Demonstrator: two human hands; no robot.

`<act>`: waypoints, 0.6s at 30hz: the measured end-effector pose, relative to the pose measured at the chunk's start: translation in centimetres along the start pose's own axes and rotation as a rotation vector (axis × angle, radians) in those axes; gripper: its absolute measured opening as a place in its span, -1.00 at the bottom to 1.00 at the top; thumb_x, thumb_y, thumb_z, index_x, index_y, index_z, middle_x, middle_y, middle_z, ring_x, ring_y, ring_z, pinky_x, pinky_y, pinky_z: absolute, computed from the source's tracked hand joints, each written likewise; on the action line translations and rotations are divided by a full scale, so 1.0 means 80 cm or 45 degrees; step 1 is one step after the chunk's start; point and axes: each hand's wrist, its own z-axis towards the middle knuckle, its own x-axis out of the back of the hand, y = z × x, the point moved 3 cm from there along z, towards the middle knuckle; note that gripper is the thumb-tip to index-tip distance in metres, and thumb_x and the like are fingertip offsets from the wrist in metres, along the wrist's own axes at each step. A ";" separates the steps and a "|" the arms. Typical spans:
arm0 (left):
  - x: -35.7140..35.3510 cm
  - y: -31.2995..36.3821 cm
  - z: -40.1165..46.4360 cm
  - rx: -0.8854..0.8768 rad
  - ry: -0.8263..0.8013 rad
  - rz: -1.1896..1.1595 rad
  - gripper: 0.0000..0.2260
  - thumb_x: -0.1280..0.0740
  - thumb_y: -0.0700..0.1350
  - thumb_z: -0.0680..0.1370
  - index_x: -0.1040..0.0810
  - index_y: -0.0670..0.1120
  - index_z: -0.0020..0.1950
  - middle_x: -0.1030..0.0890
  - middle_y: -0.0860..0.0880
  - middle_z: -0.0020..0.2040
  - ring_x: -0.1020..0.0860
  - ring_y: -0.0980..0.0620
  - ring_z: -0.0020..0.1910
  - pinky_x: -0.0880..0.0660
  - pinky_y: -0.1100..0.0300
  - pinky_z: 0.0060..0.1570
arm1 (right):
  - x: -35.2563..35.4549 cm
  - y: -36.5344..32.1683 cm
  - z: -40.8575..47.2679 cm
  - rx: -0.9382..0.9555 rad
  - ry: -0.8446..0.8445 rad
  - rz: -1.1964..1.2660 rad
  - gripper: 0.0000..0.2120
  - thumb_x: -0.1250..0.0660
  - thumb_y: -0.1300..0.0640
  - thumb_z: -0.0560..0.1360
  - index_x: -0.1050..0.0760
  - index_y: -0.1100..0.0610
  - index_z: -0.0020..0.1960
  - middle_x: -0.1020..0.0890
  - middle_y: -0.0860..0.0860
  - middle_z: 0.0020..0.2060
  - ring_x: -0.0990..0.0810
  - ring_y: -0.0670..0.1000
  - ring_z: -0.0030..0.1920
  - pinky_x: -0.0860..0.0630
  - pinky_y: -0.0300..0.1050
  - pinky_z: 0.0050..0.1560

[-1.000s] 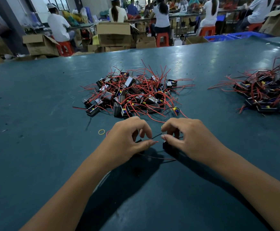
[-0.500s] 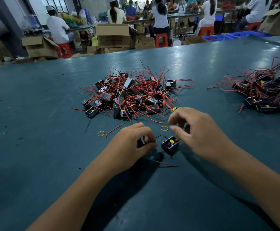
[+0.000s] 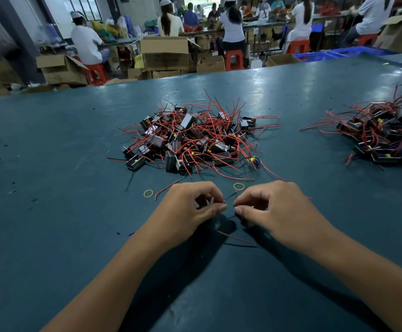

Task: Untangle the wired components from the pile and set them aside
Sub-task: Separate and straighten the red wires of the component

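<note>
Right hand (image 3: 270, 206) has returned just beside left hand (image 3: 195, 207), near side of pile (image 3: 190, 140); both now pinch one component's wires (image 3: 229, 196), component itself hidden, so untangling resumes

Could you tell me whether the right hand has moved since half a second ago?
Yes. The right hand has dropped back toward the person and closed in on the left hand, away from the rubber band.
</note>
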 end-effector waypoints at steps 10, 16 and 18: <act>-0.003 -0.002 0.000 0.037 0.023 -0.139 -0.94 -0.49 -0.13 0.52 -0.65 -0.01 -0.13 -0.64 0.03 -0.27 -0.57 -0.01 -0.27 -0.51 0.13 -0.23 | -0.014 0.012 0.007 -0.173 0.096 0.474 -0.88 -0.43 0.23 0.52 -0.62 0.04 -0.16 -0.67 0.03 -0.37 -0.63 -0.04 -0.45 -0.46 -0.22 -0.53; -0.002 -0.004 0.001 0.075 0.109 -0.186 -0.92 -0.47 -0.09 0.54 -0.65 0.01 -0.15 -0.65 0.04 -0.31 -0.62 0.05 -0.32 -0.58 0.11 -0.27 | -0.021 0.013 0.008 -0.147 0.076 0.524 -0.85 -0.42 0.23 0.52 -0.64 -0.01 -0.14 -0.66 0.03 -0.36 -0.63 -0.03 -0.44 -0.48 -0.21 -0.54; -0.005 -0.003 0.001 0.083 0.121 -0.215 -0.92 -0.46 -0.09 0.55 -0.66 0.00 -0.15 -0.65 0.03 -0.32 -0.63 -0.01 -0.32 -0.60 -0.02 -0.27 | -0.024 0.012 0.009 -0.131 0.060 0.580 -0.84 -0.40 0.26 0.54 -0.63 0.03 -0.12 -0.66 0.04 -0.33 -0.69 0.02 -0.39 -0.52 -0.18 -0.53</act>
